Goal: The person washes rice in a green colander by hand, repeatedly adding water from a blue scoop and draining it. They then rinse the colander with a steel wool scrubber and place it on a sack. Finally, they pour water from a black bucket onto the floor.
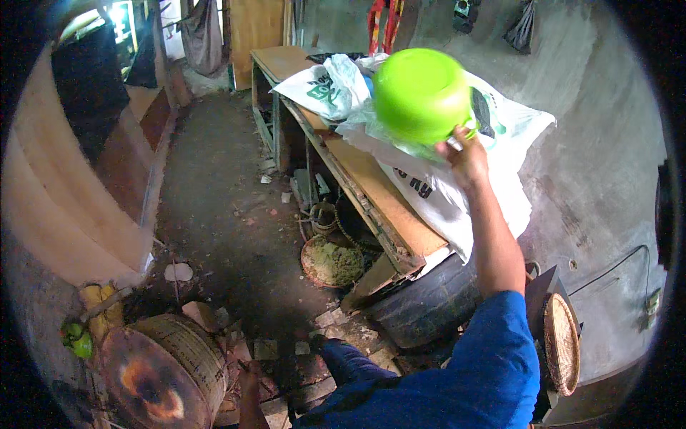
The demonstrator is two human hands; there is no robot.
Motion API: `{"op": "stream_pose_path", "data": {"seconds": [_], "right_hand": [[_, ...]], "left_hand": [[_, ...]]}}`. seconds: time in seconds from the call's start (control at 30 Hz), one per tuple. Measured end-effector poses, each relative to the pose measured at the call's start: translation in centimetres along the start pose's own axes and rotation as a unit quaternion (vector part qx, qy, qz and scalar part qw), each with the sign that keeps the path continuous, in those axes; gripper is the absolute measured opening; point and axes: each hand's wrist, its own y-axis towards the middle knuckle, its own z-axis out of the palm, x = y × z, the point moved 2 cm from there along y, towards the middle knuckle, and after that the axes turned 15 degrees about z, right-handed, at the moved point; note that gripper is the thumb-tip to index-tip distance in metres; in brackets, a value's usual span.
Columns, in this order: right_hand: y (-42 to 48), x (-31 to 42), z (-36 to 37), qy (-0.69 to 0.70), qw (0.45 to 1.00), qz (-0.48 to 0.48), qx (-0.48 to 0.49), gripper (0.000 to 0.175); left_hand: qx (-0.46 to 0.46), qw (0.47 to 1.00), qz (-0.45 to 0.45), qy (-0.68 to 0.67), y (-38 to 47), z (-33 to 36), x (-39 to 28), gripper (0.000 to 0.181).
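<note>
My right hand (467, 158) grips the rim of a lime-green plastic basin (420, 94) at arm's length. The basin's base faces me, and its inside is hidden. Behind and beneath it, white woven plastic sacks (498, 177) with printed writing lie on a worn wooden bench (370, 177). A small white patch shows by my fingers; I cannot tell what it is. Low in the picture, my left hand (248, 370) is dim and blurred, close to the side of a round drum (155, 370) with a scorched, rusty end. Whether it holds anything is unclear.
A shallow basket of greenish-brown matter (333, 261) stands on the dirt floor (214, 177) beside the bench. Under the bench's near end sits a large black container (423, 305). A woven tray (563, 343) leans at right. Broken tiles (332, 317) lie near my foot.
</note>
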Motion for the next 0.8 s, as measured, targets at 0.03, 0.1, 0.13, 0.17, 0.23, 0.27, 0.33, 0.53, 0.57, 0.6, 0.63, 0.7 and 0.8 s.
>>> {"op": "stream_pose_path", "data": {"seconds": [0.03,0.1,0.13,0.17,0.23,0.27,0.33,0.53,0.57,0.6,0.63,0.7,0.8], "right_hand": [[-0.5,-1.9,0.7,-0.051,0.998,0.017,0.036,0.022],[-1.0,-5.5,1.5,-0.101,0.987,0.088,0.084,0.022],[-0.1,-6.6,0.7,-0.138,0.982,0.093,0.088,0.024],[1.3,-8.2,-0.1,-0.173,0.975,0.098,0.096,0.026],[4.7,-7.5,-1.9,-0.179,0.98,0.074,0.038,0.029],[6.4,-5.7,-3.2,-0.227,0.973,0.046,-0.022,0.027],[11.8,-2.1,-7.1,-0.103,0.987,0.021,-0.12,0.021],[20.7,1.3,-12.4,0.146,0.954,0.075,-0.25,0.018],[21.3,1.3,-14.1,0.144,0.955,0.08,-0.247,0.019],[21.3,1.3,-13.9,0.142,0.957,0.089,-0.237,0.019],[21.4,1.5,-13.5,0.151,0.956,0.101,-0.231,0.018],[21.2,2.4,-13.3,0.172,0.952,0.123,-0.222,0.019],[21.7,5.1,-14.1,0.127,0.973,0.109,-0.161,0.02]], "left_hand": [[0.038,0.998,-0.001,0.043,0.7,1.1,-0.1,0.054],[0.107,0.985,0.0,0.132,1.6,2.9,-3.7,0.056],[0.144,0.973,0.002,0.178,1.8,3.7,-6.6,0.058],[0.176,0.959,0.005,0.224,1.8,4.4,-9.0,0.059],[0.165,0.964,-0.01,0.21,1.1,5.8,-10.9,0.061],[0.119,0.981,-0.029,0.151,0.6,6.5,-11.3,0.062],[0.072,0.991,-0.056,0.096,0.7,7.3,-11.2,0.061],[0.06,0.994,-0.058,0.067,-0.1,5.9,-7.2,0.052],[0.064,0.994,-0.059,0.063,-0.3,5.8,-6.6,0.05],[0.059,0.995,-0.06,0.06,-0.6,5.6,-6.1,0.049],[0.055,0.995,-0.062,0.055,-0.8,5.4,-5.7,0.047],[0.055,0.996,-0.063,0.042,-1.7,5.4,-4.8,0.044],[0.059,0.996,-0.057,0.022,-2.1,5.2,-4.3,0.04]]}}
